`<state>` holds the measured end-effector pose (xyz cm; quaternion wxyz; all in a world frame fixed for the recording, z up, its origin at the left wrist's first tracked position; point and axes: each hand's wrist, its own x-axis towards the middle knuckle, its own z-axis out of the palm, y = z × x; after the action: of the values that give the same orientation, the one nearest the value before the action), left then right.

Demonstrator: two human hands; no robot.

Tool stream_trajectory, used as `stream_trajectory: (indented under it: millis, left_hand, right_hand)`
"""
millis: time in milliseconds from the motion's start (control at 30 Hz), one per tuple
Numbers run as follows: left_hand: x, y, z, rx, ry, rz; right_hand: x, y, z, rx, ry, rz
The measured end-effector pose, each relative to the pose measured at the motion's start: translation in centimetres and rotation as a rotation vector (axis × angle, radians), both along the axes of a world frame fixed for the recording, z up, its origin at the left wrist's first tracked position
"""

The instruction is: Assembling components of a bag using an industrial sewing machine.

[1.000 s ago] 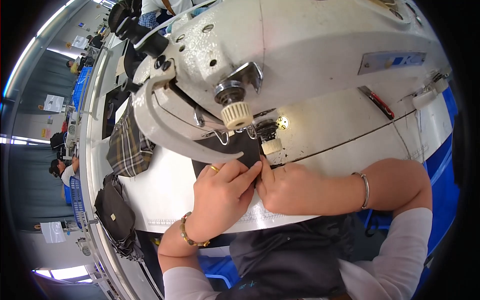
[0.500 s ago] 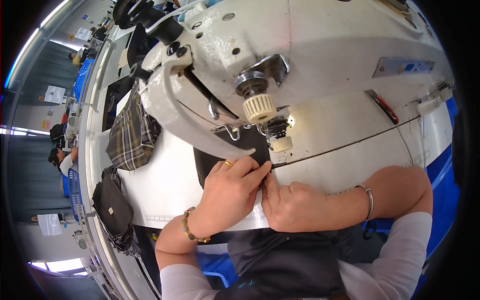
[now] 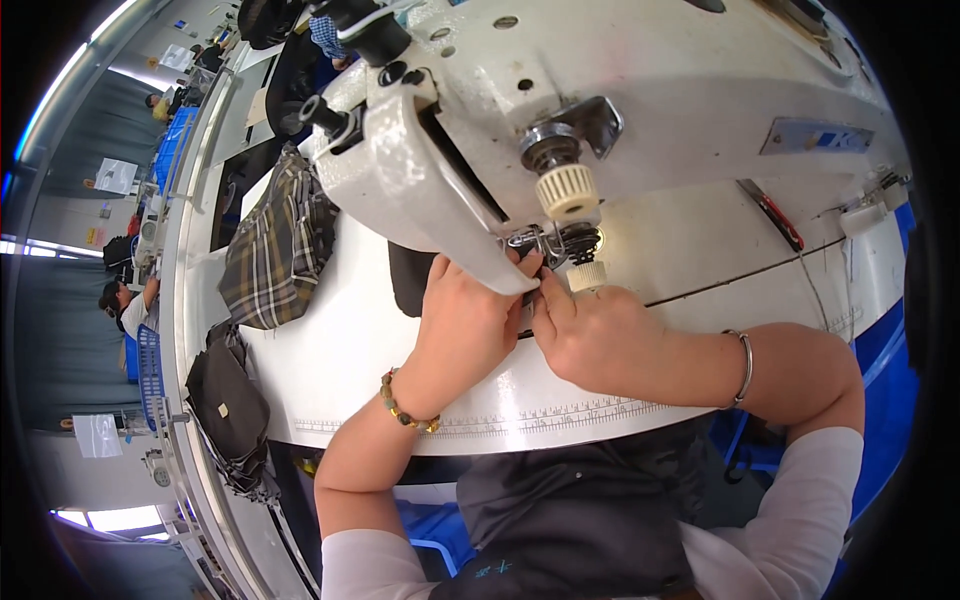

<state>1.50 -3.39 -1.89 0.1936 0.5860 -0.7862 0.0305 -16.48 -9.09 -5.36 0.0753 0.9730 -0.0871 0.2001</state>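
Observation:
A small black fabric piece lies under the head of a white sewing machine. My left hand rests on it, its fingertips pinching the cloth near the needle area. The machine's curved white lever partly covers those fingers. From the right, my right hand meets it, thumb and forefinger pressed together on the fabric edge and the other fingers curled in. Both hands touch the same piece, close to the presser foot. Fingers and machine parts hide most of the cloth.
Plaid fabric lies on the table at the left, with a stack of black pieces nearer me. A red-and-black cutter lies under the machine arm. Ruler markings run along the front edge. Another person sits far left.
Both hands have moved forward with the black fabric, closer to the needle area. The view has shifted slightly, and more of the table's front ruler shows.

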Motion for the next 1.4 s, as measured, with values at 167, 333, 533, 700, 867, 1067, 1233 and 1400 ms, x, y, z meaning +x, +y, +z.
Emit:
stream_trajectory:
  millis: [167,333,533,700,867,1067,1233,1400]
  left_hand:
    - [0.9,0.2,0.1,0.014,0.093,0.014]
    - [1.9,-0.3,-0.4,0.004,0.144,0.021]
    - [2.6,-0.7,-0.6,0.019,0.291,0.009]
    - [2.4,-0.7,-1.3,-0.043,0.237,0.004]
    - [1.6,-0.2,-0.9,-0.261,-0.138,-0.095]
    - [1.1,0.7,0.4,-0.122,-0.204,-0.091]
    - [1.2,0.8,0.3,-0.026,-0.211,-0.055]
    - [1.1,0.8,0.6,-0.009,-0.207,-0.057]
  right_hand:
    - [0.0,-0.8,0.0,0.070,-0.011,0.037]
    - [-0.2,-0.6,0.1,0.007,-0.046,0.044]
    - [-0.5,0.6,0.3,0.030,-0.098,0.091]
    - [-0.4,0.6,0.2,0.102,-0.065,0.113]
    - [-0.6,0.3,0.3,0.122,-0.045,0.125]
    - [-0.4,0.3,0.1,0.181,-0.082,0.138]
    - [-0.5,0.3,0.3,0.141,-0.096,0.135]
    - [-0.4,0.3,0.2,0.120,-0.101,0.134]
